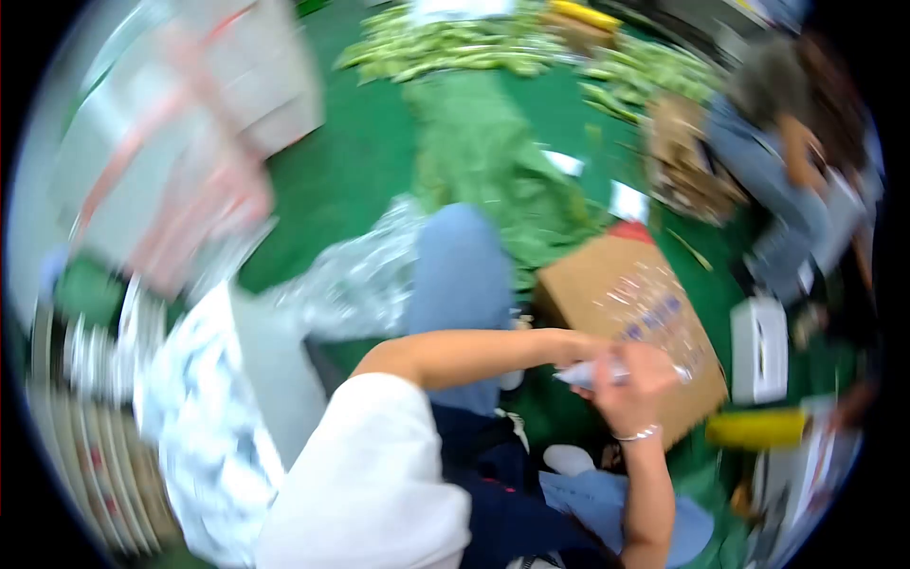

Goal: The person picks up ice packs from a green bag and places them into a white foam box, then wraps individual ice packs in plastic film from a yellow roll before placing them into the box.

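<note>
My left hand (573, 348) and my right hand (641, 377) meet in front of my body, just above a brown cardboard box (583, 277). Closed around a small whitish thing (580, 376), my right hand has its fingers bent; blur hides what kind of thing it is. My left hand presses up against the right one, its fingers mostly covered. Clear plastic film and blue print show on the box top. A bracelet circles my right wrist.
Long green vegetables (455, 47) lie in heaps on the green floor. A green sack (483, 152) and a clear plastic sheet (365, 270) are ahead. White foam boxes (270, 76) stand left. Another person (791, 142) sits right, near a white box (759, 351).
</note>
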A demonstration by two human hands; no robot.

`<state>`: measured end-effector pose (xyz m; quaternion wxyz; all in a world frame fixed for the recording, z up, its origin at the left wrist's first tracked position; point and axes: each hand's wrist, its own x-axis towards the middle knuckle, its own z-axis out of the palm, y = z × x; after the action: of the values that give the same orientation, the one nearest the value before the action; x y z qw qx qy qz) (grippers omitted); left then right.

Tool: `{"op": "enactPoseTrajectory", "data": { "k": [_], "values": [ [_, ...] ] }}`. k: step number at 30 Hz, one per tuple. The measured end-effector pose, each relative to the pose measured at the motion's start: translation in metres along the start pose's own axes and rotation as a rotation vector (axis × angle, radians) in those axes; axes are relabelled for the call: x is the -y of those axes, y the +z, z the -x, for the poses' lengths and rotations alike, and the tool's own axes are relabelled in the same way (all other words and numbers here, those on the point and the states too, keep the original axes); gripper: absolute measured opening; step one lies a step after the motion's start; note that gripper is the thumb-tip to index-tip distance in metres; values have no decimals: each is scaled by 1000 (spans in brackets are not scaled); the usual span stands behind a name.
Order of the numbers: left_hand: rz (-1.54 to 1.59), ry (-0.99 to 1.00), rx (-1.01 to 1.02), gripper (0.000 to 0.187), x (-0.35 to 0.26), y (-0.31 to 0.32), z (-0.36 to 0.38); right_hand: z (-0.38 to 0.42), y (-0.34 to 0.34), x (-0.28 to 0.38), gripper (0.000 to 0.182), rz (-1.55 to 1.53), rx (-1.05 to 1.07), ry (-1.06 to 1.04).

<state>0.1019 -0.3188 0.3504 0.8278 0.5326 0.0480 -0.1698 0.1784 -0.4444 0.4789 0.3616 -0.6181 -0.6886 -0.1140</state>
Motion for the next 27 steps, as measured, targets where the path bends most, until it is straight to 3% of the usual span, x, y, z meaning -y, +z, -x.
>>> {"op": "enactPoseTrajectory", "data": {
  "k": [2,4,5,7,10,11,12,13,15,16,17,18,19,20,21,22,23,24,25,26,27],
  "values": [
    [63,-135,-389,68,-48,31,31,-1,22,-27,10,-182,-67,282],
    [-315,54,-767,59,-69,71,70,-19,33,-50,9,-418,-24,529],
    [-292,60,-830,59,-66,76,81,-26,40,-50,9,-458,14,491],
    [-955,211,-1041,63,-65,80,89,-39,46,-45,11,-754,53,575],
    [-965,176,-1102,63,-72,86,125,-56,48,-5,14,-831,106,552],
    [-962,215,-1168,63,-76,89,139,-58,51,7,40,-797,78,357],
    [-918,288,-1183,64,-80,91,157,-62,48,19,40,-794,79,367],
    [-872,255,-1190,65,-75,83,167,-66,43,30,55,-776,76,228],
    [-616,246,-1173,61,-82,81,187,-69,42,33,78,-662,87,94],
    [-667,436,-1160,52,-87,81,188,-65,44,21,87,-552,107,110],
    [-430,271,-1086,48,-102,89,193,-61,40,18,84,-795,130,297],
    [-267,300,-967,40,-101,86,185,-57,35,22,82,-1032,95,481],
    [-38,155,-827,34,-108,85,179,-52,29,25,77,-1205,-69,598],
    [77,214,-733,33,-93,73,159,-53,-7,27,67,-1134,145,923],
    [129,308,-819,37,-78,67,131,-55,-30,26,60,-899,241,1129],
    [86,417,-864,41,-88,81,97,-24,-16,19,53,-1313,-173,955],
    [-152,412,-718,40,-96,89,74,-3,-30,16,46,-1110,-423,838],
    [-385,456,-575,40,-106,97,49,23,-60,15,46,-984,-574,899],
    [-380,434,-419,40,-117,117,18,47,-93,24,42,-1051,-712,1023],
    [-587,560,-258,38,-126,144,-8,71,-118,37,38,-1147,-833,1118],
    [-780,709,-124,37,-142,154,-21,91,-116,46,33,-1124,-1086,1160]
  ]
}}
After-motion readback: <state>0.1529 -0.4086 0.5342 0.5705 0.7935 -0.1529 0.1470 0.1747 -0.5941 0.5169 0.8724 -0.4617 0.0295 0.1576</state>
